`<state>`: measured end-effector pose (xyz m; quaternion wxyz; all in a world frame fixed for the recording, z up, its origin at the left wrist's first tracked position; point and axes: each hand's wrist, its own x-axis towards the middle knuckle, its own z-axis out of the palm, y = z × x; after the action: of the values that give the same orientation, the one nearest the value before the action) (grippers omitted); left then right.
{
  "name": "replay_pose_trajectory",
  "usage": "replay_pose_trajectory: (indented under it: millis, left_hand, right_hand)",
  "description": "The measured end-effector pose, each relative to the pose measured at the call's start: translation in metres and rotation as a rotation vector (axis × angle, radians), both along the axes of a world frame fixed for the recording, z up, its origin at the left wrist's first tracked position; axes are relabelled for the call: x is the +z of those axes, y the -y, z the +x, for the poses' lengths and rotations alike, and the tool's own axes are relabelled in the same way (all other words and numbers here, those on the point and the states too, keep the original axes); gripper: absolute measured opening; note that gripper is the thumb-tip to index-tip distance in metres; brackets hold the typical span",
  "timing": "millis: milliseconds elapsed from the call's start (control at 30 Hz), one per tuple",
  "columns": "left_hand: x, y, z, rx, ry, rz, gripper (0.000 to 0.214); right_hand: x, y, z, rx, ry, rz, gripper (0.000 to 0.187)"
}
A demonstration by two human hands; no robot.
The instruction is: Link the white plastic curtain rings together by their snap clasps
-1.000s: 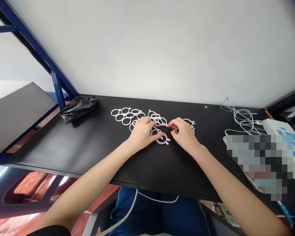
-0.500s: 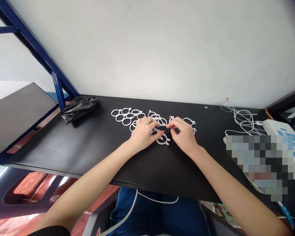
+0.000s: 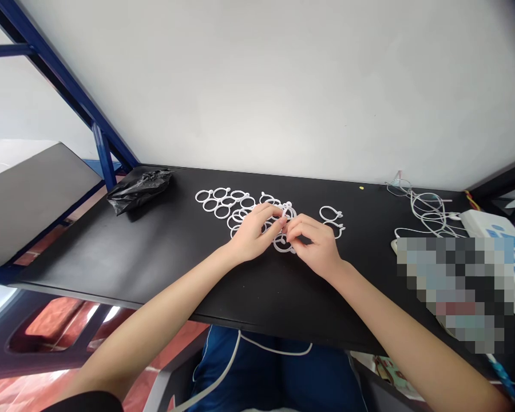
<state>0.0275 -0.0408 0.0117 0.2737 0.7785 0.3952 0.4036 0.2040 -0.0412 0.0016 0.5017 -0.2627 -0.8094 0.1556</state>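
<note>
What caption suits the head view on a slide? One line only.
Left hand and right hand pinch a white ring amid scattered rings on a black table.

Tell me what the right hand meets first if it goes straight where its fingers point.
The right hand would likely meet the white plastic ring it touches, then the fingers of the left hand; depth is unclear.

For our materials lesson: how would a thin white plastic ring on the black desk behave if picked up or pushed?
A thin white plastic ring is probably light, being a slender hoop. Likely stiff: each keeps its round shape on the black desk. Lying flat, it should slide, not roll.
</note>
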Motion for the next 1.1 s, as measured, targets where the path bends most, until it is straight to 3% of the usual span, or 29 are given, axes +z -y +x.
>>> replay_pose_trajectory:
  millis: [167, 367, 500, 867, 1100]
  left_hand:
    - [-0.0024, -0.0008, -0.0009, -0.066, 0.094, -0.052, 0.015]
    - [-0.0048, -0.0043, -0.0018, -0.268, 0.336, -0.311, 0.023]
    - [-0.0057, -0.0054, -0.0018, -0.311, 0.401, -0.349, 0.025]
    - [-0.0063, -0.0039, -0.0010, -0.293, 0.395, -0.308, 0.023]
    - [-0.0051, -0.0026, -0.0008, -0.266, 0.418, -0.384, 0.029]
  right_hand:
    - [-0.0001, 0.0009, -0.0021, 0.008, -0.018, 0.006, 0.027]
    - [0.0018, 0.0032, -0.0029, 0.008, -0.023, 0.014, 0.028]
    - [0.0021, 0.0037, -0.0030, -0.004, -0.025, 0.031, 0.027]
    - [0.0013, 0.0034, 0.0024, -0.119, -0.193, 0.045, 0.022]
    - [-0.0047, 0.0047, 0.0021, -0.143, -0.228, -0.067, 0.017]
